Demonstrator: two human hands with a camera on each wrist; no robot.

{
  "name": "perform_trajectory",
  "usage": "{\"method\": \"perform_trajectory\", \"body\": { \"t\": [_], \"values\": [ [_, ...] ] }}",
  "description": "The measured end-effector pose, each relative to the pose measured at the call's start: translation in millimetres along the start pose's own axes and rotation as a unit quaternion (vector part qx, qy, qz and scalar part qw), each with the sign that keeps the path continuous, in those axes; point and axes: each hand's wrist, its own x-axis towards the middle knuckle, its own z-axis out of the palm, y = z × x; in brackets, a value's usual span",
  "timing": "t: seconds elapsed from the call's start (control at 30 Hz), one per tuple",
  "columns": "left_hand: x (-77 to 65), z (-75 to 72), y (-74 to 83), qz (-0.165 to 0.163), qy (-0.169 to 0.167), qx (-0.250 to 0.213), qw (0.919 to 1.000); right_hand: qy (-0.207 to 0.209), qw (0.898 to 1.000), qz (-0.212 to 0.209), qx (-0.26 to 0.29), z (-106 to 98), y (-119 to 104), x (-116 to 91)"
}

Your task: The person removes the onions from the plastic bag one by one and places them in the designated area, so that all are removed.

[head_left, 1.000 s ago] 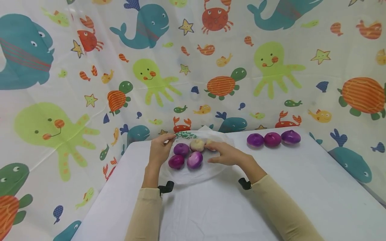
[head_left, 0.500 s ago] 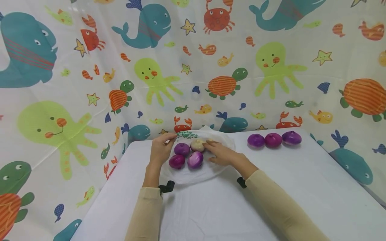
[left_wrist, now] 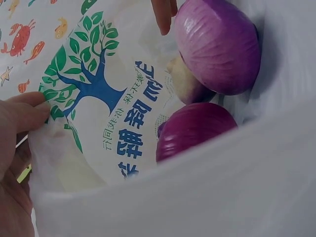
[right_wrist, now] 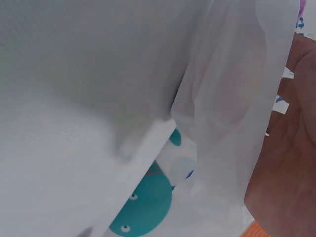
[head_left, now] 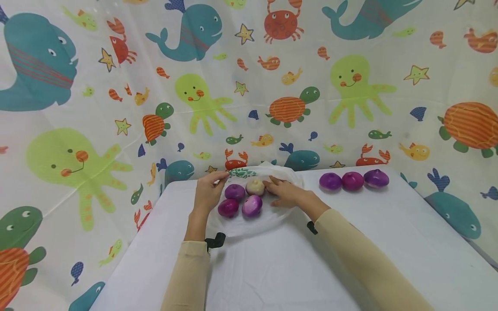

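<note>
A translucent white plastic bag (head_left: 241, 226) lies spread open on the table, with a green and blue tree print (left_wrist: 94, 81) on its inner side. My left hand (head_left: 207, 190) pinches the bag's far left edge between thumb and fingers. In the bag sit a purple onion (head_left: 234, 192), a magenta onion (head_left: 228, 208), a purple-and-white onion (head_left: 252, 206) and a pale onion (head_left: 255, 188). My right hand (head_left: 283, 193) is inside the bag's right side, fingers spread, fingertips right by the pale onion. In the right wrist view, a bag flap partly covers that hand's palm (right_wrist: 291, 163).
Three more purple onions stand in a row at the back right of the white table: one on the left (head_left: 330, 182), one in the middle (head_left: 352, 181) and one on the right (head_left: 376, 179). A sea-animal curtain (head_left: 249, 86) hangs behind the table.
My right hand has lowered slightly into the bag beside the pale onion, its fingers spreading. A second pale onion partly seen under it earlier is now out of sight. My left hand keeps its pinch.
</note>
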Motion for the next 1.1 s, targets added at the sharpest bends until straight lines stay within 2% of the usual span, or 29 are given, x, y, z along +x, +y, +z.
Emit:
{"method": "perform_trajectory", "body": {
  "t": [0.13, 0.33, 0.63, 0.9, 1.1],
  "values": [
    [0.4, -0.1, 1.5, -0.005, -0.001, -0.002, 1.0, -0.02, 0.999, 0.025, 0.011, -2, 0, 1],
    [1.5, 0.6, -0.3, -0.008, -0.003, -0.003, 1.0, -0.028, 0.998, 0.05, 0.016, -2, 0, 3],
    [4.1, 0.1, -2.9, -0.008, -0.009, 0.0, 0.9999, -0.025, 0.998, 0.054, 0.011, -3, 1, 6],
    [7.2, 0.7, -5.6, -0.014, -0.015, -0.001, 0.9998, -0.011, 0.997, 0.068, -0.029, -3, 1, 10],
    [8.7, 1.1, -7.4, -0.01, -0.013, -0.001, 0.9999, -0.012, 0.997, 0.075, -0.026, -1, 0, 11]
  ]
}}
